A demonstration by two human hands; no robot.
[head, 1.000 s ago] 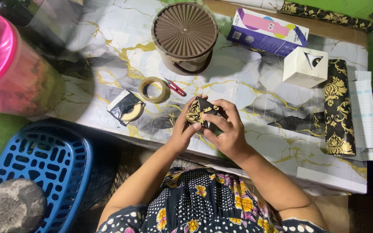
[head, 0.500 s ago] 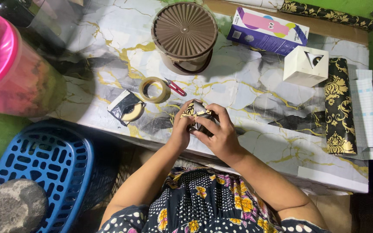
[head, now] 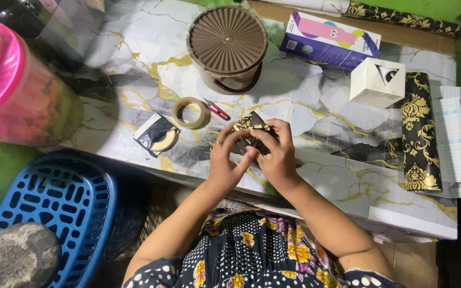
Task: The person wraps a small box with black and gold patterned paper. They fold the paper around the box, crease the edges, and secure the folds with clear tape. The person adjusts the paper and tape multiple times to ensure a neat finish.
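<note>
nearly wrapped: left hand (head: 225, 160) and right hand (head: 276, 157) both pinch the small box (head: 252, 128), black-and-gold paper covering its visible faces; tape roll (head: 190, 111) lies near.

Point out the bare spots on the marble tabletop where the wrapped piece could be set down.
Free: between the brown tub and pink jar; between the white box and right hand. Crowded: around the tape roll, red clippers, left hand.

On the marble table (head: 134, 48) sit a brown tub (head: 228, 42), tape roll (head: 190, 111), red clippers (head: 217, 108), purple box (head: 330, 39), white box (head: 376, 81); beside it, a blue basket (head: 54, 202).
</note>
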